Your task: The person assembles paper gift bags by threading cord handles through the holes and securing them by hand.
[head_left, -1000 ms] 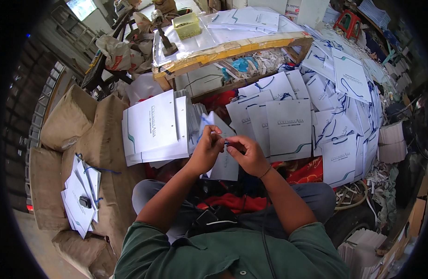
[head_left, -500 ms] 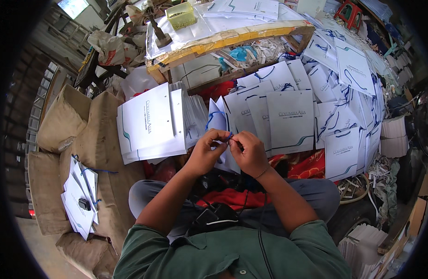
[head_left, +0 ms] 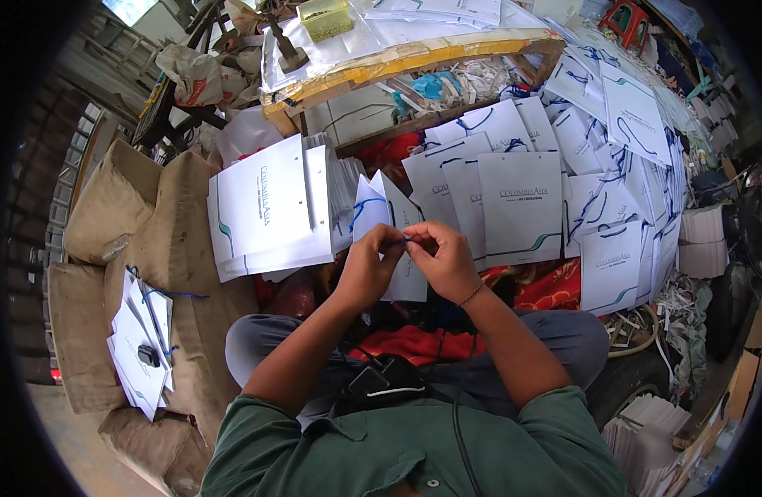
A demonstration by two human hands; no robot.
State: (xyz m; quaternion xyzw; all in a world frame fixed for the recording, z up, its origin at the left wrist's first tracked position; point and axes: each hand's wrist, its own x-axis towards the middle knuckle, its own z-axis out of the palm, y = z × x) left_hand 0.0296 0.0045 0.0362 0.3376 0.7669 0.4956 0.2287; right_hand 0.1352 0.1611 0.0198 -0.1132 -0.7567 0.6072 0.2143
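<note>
A folded white paper bag point(head_left: 405, 286) stands on edge before me, with a blue cord handle point(head_left: 358, 207) looping from its left side. Over its front, both hands meet with fingertips pinched together. My left hand point(head_left: 367, 263) and my right hand point(head_left: 445, 258) each grip a bit of blue cord; its exact shape is mostly hidden by the fingers. To the left leans a stack of flat white bags point(head_left: 253, 211) with punched holes and no cords showing on the front one. Several white bags with blue cords point(head_left: 520, 217) lie overlapped to the right.
A brown cushioned sofa point(head_left: 178, 224) on the left holds more corded bags point(head_left: 141, 356) with a small black object point(head_left: 148, 355) on top. Ahead is a low table with a yellow edge point(head_left: 397, 70). A red stool point(head_left: 625, 25) and paper bundles point(head_left: 702, 240) are at the right.
Both hands have shifted slightly, still pinched together at the cord. The bag's upper part has swung left and its front faces me more. The view has moved a little.
</note>
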